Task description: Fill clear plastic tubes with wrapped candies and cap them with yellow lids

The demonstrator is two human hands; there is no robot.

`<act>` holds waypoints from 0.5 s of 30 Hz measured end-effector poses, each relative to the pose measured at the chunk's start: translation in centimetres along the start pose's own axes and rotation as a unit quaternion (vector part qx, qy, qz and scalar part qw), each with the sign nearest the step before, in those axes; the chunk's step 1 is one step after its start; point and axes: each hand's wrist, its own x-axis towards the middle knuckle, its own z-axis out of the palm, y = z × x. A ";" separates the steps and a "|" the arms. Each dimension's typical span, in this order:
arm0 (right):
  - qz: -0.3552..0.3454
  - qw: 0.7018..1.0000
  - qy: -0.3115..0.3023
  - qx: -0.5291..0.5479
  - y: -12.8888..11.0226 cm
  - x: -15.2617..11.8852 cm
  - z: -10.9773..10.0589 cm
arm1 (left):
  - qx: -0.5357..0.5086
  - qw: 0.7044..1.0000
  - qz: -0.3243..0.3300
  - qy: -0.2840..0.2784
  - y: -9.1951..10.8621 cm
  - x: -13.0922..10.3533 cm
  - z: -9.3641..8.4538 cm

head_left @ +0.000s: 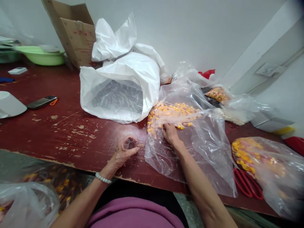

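Note:
My left hand (125,151) is closed around several small clear plastic tubes (129,143), their round open ends facing up, just above the table. My right hand (169,133) reaches into a large clear plastic bag (206,142) and touches the heap of small yellow-orange pieces (181,109) inside. Its fingertips are hidden among the pieces and the film, so I cannot tell what they hold. Behind my hands, a white sack (118,71) lies on its side with its mouth facing me, full of similar clear tubes (116,98).
On the right are another bag of yellow pieces (249,155) and red-handled scissors (247,183). A phone (42,102), a green basin (42,57) and a cardboard box (78,41) stand to the left. Below the worn red table's (59,136) front edge lies a bag of pieces (28,202).

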 end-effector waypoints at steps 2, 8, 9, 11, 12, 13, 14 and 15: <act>0.006 1.000 -0.017 -0.006 0.1 0.0 0.1 | 0.013 1.000 0.004 -0.006 0.0 0.0 0.0; 0.052 0.999 -0.005 -0.014 0.2 -3.1 -2.4 | 0.061 0.998 0.004 -0.012 -0.5 0.2 -0.3; 0.059 0.998 0.003 -0.015 -0.1 -4.4 -3.4 | 0.072 0.997 0.003 -0.011 -0.5 0.1 -0.3; 0.076 0.996 0.030 -0.022 -0.8 -7.6 -6.1 | 0.096 0.995 -0.010 -0.002 -0.8 0.0 -0.4; 0.087 0.994 0.060 -0.023 -1.1 -9.4 -7.8 | 0.107 0.994 -0.024 0.007 -0.9 0.0 -0.5; 0.100 0.990 0.098 -0.025 -1.3 -11.4 -9.5 | 0.116 0.992 -0.045 0.017 -1.2 0.0 -0.6; 0.116 0.980 0.164 -0.018 -1.3 -13.5 -11.3 | 0.122 0.990 -0.065 0.029 -1.4 0.0 -0.6; 0.134 0.963 0.235 -0.021 -1.0 -15.7 -13.2 | 0.136 0.987 -0.076 0.034 -1.7 0.0 -0.7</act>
